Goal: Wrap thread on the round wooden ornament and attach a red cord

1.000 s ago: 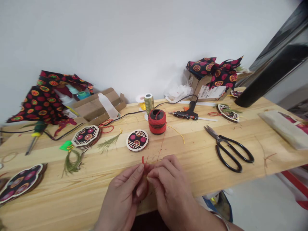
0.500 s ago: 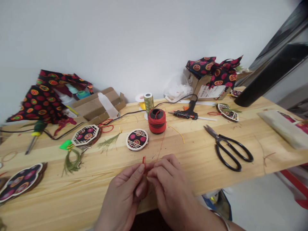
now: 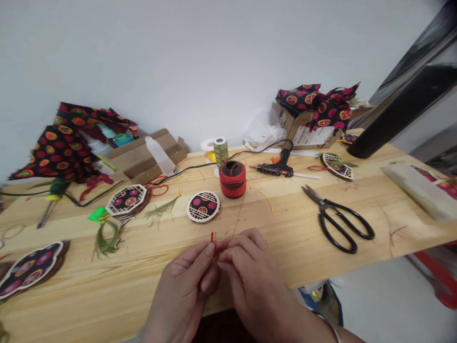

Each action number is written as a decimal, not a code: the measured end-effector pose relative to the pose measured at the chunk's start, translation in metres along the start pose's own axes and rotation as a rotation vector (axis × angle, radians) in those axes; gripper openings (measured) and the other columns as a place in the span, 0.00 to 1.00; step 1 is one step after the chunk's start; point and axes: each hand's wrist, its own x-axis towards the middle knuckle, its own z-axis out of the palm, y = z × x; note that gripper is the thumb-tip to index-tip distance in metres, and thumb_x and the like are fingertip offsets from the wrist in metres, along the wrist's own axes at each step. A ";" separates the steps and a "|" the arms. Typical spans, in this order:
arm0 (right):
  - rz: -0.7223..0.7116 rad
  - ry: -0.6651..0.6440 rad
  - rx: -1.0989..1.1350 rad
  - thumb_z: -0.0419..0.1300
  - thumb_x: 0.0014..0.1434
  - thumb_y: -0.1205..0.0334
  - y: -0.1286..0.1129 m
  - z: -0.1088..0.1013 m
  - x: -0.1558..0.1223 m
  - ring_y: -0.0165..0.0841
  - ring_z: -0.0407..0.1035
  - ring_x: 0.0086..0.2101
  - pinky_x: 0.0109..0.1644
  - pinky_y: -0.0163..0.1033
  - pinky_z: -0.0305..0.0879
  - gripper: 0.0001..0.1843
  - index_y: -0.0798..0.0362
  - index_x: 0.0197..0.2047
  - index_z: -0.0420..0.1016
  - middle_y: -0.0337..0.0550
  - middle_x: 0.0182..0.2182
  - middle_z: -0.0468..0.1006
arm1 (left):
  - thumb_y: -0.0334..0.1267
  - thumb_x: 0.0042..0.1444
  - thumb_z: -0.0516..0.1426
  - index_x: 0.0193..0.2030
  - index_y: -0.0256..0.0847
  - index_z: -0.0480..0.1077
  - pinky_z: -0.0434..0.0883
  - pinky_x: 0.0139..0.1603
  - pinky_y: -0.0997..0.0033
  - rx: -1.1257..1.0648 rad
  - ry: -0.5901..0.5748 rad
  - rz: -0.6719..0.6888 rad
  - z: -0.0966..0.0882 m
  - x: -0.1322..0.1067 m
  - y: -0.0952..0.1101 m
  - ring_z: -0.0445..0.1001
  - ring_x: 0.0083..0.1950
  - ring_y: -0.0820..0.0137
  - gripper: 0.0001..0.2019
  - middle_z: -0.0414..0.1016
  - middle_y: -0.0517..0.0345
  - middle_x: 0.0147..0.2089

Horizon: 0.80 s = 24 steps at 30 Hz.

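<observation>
At the table's front edge, my left hand [image 3: 189,281] pinches red thread [image 3: 213,237], whose short ends stick up above the thumb. Fingertips of my right hand [image 3: 250,274] are closed on the same thread close beside it; the exact grip is hidden behind the fingers. A single strand runs from my hands up to the spool of red thread [image 3: 233,185], which stands upright beyond them. Left of the spool lies a round ornament [image 3: 203,207] with a pale lattice frame over dark patterned fabric. Black-handled scissors [image 3: 337,216] rest to the right, blades slightly apart.
Behind the red spool stand a green thread spool [image 3: 220,151] and a hot glue gun [image 3: 276,166] with its cord. An octagonal ornament [image 3: 127,202], green tassel [image 3: 107,238] and screwdriver [image 3: 53,200] lie left. A cardboard box [image 3: 143,159] and patterned fabric [image 3: 60,147] sit against the wall.
Almost nothing differs. Both hands keep their pinch on the red thread at the same place, and the objects on the table stay put.
</observation>
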 end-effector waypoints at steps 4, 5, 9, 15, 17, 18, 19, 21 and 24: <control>-0.004 -0.010 0.003 0.49 0.60 0.74 -0.001 -0.002 0.000 0.37 0.61 0.36 0.41 0.45 0.62 0.12 0.56 0.31 0.71 0.47 0.32 0.73 | 0.41 0.48 0.64 0.33 0.33 0.78 0.53 0.19 0.82 -0.004 0.015 0.000 0.000 0.000 0.000 0.51 0.18 0.81 0.12 0.54 0.69 0.13; -0.004 -0.010 0.007 0.50 0.60 0.74 -0.001 -0.002 0.001 0.37 0.61 0.36 0.41 0.45 0.63 0.11 0.56 0.31 0.71 0.47 0.32 0.73 | 0.41 0.48 0.63 0.33 0.32 0.78 0.53 0.19 0.82 -0.005 0.013 0.002 0.000 0.000 0.000 0.51 0.18 0.81 0.12 0.54 0.69 0.14; -0.006 -0.001 0.012 0.50 0.60 0.74 0.000 -0.001 0.001 0.38 0.62 0.36 0.41 0.45 0.63 0.11 0.56 0.32 0.72 0.48 0.33 0.74 | 0.41 0.49 0.63 0.33 0.32 0.78 0.52 0.20 0.82 -0.004 -0.005 0.000 -0.003 0.002 -0.002 0.51 0.18 0.81 0.11 0.54 0.69 0.13; -0.004 0.063 0.080 0.53 0.60 0.73 0.000 -0.009 0.006 0.36 0.63 0.37 0.42 0.44 0.62 0.09 0.56 0.32 0.73 0.45 0.32 0.75 | 0.40 0.51 0.62 0.28 0.34 0.75 0.52 0.20 0.80 0.034 -0.028 0.026 -0.003 0.002 -0.003 0.51 0.19 0.80 0.10 0.55 0.68 0.14; 0.054 0.103 0.137 0.55 0.59 0.73 0.002 -0.012 0.009 0.35 0.63 0.37 0.42 0.42 0.62 0.08 0.55 0.34 0.74 0.44 0.32 0.74 | 0.41 0.51 0.62 0.25 0.35 0.74 0.52 0.20 0.79 0.076 -0.018 0.052 -0.002 0.001 -0.003 0.51 0.19 0.79 0.11 0.55 0.68 0.13; 0.092 0.120 0.172 0.56 0.59 0.73 0.003 -0.014 0.011 0.35 0.63 0.38 0.42 0.41 0.63 0.07 0.55 0.34 0.75 0.43 0.32 0.74 | 0.42 0.50 0.62 0.26 0.35 0.74 0.52 0.20 0.79 0.101 -0.008 0.065 -0.002 0.000 -0.003 0.51 0.19 0.79 0.11 0.55 0.68 0.13; 0.130 0.130 0.211 0.58 0.58 0.72 0.004 -0.015 0.013 0.35 0.64 0.38 0.42 0.40 0.63 0.06 0.55 0.35 0.76 0.43 0.32 0.74 | 0.42 0.50 0.62 0.28 0.35 0.75 0.52 0.20 0.78 0.129 0.004 0.078 -0.002 0.000 -0.004 0.51 0.19 0.79 0.10 0.55 0.68 0.13; 0.198 0.119 0.298 0.61 0.55 0.71 0.006 -0.018 0.017 0.34 0.65 0.39 0.44 0.39 0.64 0.05 0.55 0.35 0.77 0.43 0.33 0.75 | 0.43 0.49 0.62 0.32 0.35 0.75 0.52 0.20 0.78 0.195 0.023 0.105 -0.003 -0.002 -0.005 0.51 0.19 0.78 0.11 0.56 0.68 0.13; 0.303 0.008 0.417 0.64 0.52 0.69 0.009 -0.021 0.023 0.34 0.67 0.41 0.46 0.39 0.64 0.05 0.54 0.35 0.79 0.41 0.33 0.75 | 0.44 0.49 0.62 0.32 0.35 0.76 0.51 0.21 0.78 0.318 0.035 0.131 -0.005 -0.002 -0.007 0.52 0.19 0.78 0.12 0.57 0.68 0.14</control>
